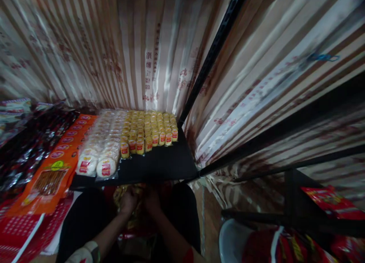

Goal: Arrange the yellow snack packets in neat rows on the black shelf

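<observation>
My left hand (129, 200) is down between my knees, below the front edge of the black shelf (159, 166). Its fingers curl closed among yellow-wrapped small packs (118, 194); what they grip is hidden. Close beside it on the right, my right hand (151, 199) reaches into the same spot, dim and blurred, its fingers hidden. The yellow packs seem to lie in a red container (137, 234) between my legs. On the shelf above stand rows of small yellow snack packs (151, 132) with red labels, next to rows of clear-wrapped white round crackers (98, 156).
Left of the crackers lie orange snack bags (54, 171) and dark shiny packets (34, 141), with a red perforated basket (34, 232) below. A black metal post (211, 61) and bar (256, 149) frame the curtain (137, 50). Lower right are a pale tub (232, 236) and red packets (333, 202).
</observation>
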The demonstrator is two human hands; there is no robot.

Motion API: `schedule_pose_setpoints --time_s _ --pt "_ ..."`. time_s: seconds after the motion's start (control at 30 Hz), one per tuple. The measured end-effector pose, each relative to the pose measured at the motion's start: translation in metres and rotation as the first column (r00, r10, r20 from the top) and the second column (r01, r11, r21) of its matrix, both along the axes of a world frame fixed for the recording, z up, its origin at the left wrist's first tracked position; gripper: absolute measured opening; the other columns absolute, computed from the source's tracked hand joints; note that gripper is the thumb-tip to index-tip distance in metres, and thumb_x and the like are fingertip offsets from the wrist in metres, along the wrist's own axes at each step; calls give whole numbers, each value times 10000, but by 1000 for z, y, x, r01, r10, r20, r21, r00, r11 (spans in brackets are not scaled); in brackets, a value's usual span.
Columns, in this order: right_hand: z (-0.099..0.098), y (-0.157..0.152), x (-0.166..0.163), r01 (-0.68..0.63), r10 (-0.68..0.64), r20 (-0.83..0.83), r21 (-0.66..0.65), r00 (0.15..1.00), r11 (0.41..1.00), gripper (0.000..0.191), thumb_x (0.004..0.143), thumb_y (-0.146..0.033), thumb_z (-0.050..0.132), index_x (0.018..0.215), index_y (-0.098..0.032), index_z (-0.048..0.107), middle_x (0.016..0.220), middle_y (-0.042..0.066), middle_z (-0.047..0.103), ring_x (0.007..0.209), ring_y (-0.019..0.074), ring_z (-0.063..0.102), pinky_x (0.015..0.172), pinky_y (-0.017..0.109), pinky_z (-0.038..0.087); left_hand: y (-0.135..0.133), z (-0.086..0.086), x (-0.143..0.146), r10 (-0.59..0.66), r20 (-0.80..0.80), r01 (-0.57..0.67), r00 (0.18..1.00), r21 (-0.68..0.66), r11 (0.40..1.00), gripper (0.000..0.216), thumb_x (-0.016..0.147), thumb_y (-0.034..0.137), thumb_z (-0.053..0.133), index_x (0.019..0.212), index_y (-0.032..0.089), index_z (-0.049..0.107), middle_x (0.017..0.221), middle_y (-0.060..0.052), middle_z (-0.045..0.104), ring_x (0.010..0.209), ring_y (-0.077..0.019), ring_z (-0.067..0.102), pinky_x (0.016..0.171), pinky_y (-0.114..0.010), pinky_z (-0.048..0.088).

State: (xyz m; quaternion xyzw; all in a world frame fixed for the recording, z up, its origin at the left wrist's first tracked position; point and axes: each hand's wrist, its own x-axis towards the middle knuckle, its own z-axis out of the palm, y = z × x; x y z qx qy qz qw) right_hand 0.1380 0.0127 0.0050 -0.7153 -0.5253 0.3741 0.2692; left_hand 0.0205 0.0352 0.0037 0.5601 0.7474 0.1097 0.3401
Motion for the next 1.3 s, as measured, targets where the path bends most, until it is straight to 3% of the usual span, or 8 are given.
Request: schedule_pose_setpoints --time_s 0.17,0.33,0.57,0.73,0.87,1.0,1.17,1.3 --pt "35 -21 5 -202 200 96 19 975 979 419 751 -139 526 1168 -127 564 1160 137 615 1089 240 566 947 358 411 -23 36 -8 -1 158 -11 987 76 997 100 735 106 473 760 178 538 681 10 605 690 -138 591 646 -206 402" --pt "70 -38 11 -394 377 185 69 908 916 442 762 -201 557 1195 -117 540 1131 141 626 1051 240 577 911 354 429 -33 67 -13 52 332 -104 942 142 984 97 666 100 500 707 181 533 612 42 550 615 -114 548 582 -185 391" --pt "104 -45 16 -423 344 320 222 883 879 513 786 -289 564 1275 -164 470 1157 111 617 1070 227 556 913 341 430 -28 107 -7 153 637 -227 755 37 973 90 670 122 507 733 181 530 503 76 498 444 -70 472 468 -163 369" --pt "120 -41 24 -349 246 345 276 906 896 507 803 -289 524 1279 -126 466 1146 128 609 1061 240 548 920 351 426 -20 131 9 100 715 -209 692 65 976 90 678 148 514 765 163 531 536 68 502 446 -68 483 453 -166 385" --pt "130 -33 37 -236 119 324 351 939 906 475 806 -257 502 1271 -158 479 1144 114 609 1058 240 552 927 351 425 -13 140 27 -27 701 -154 712 194 969 146 700 195 512 836 160 549 660 26 567 556 -95 552 530 -200 449" --pt "135 -19 57 -140 0 297 451 955 881 471 817 -266 475 1272 -145 472 1136 117 610 1041 235 557 917 356 438 -5 149 51 -127 692 -123 710 300 946 234 704 196 531 935 165 552 857 -29 624 702 -122 600 653 -242 498" --pt "134 10 87 -3 -144 236 529 961 849 471 820 -285 458 1257 -111 473 1158 139 598 1068 240 547 926 363 434 13 157 88 -245 723 -74 646 379 922 340 732 152 490 1071 162 510 1063 -81 599 835 -128 604 727 -252 513" --pt "130 41 110 100 -249 197 558 948 824 481 831 -338 439 1248 -103 473 1160 153 595 1073 246 549 910 374 438 33 161 116 -305 680 -8 667 415 910 405 723 84 460 1121 152 503 1083 -91 604 939 -148 597 782 -272 509"
